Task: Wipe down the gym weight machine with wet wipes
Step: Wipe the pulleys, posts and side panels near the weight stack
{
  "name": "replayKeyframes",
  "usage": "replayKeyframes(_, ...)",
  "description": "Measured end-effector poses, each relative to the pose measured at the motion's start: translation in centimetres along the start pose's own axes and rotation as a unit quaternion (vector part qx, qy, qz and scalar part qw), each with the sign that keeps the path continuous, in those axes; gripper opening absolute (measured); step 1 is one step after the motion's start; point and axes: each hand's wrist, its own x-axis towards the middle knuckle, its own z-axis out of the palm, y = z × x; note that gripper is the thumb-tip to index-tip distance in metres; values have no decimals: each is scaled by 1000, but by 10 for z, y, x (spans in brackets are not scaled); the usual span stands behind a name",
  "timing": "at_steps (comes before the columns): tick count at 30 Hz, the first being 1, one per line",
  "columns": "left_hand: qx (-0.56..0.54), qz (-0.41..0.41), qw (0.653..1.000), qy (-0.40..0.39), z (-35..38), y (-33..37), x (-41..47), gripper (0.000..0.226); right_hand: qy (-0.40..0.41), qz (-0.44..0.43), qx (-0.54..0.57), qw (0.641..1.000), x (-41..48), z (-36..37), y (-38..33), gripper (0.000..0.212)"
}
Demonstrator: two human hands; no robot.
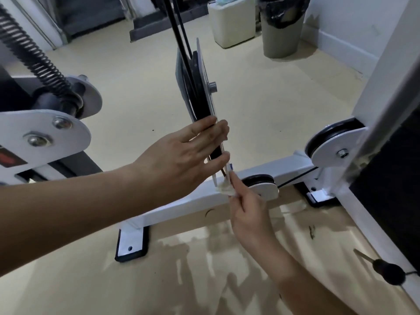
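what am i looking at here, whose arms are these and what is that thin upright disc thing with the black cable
There is one picture, taken by a camera worn on a person's head, so both arms are that person's own. The white frame is a gym weight machine. The upright disc is a hanging pulley, a wheel between white plates that guides the black cable. The left hand holds it steady. The right hand pinches a crumpled wet wipe at the pulley's lower end, apparently cleaning it. Two bins stand on the beige floor behind.
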Motion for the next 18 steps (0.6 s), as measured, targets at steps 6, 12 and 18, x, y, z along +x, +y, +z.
replayKeyframes(6,5,10,999,34,5,22,-3,47,160,-58,-99,980,6,-40,22,36)
replayKeyframes(12,-124,61,989,53,18,99,2,32,28,-247,-364,898,-29,-29,104,39)
replayKeyframes(18,-625,-320,691,-174,59,167,19,40,40,242,270,931,-30,-25,70,19)
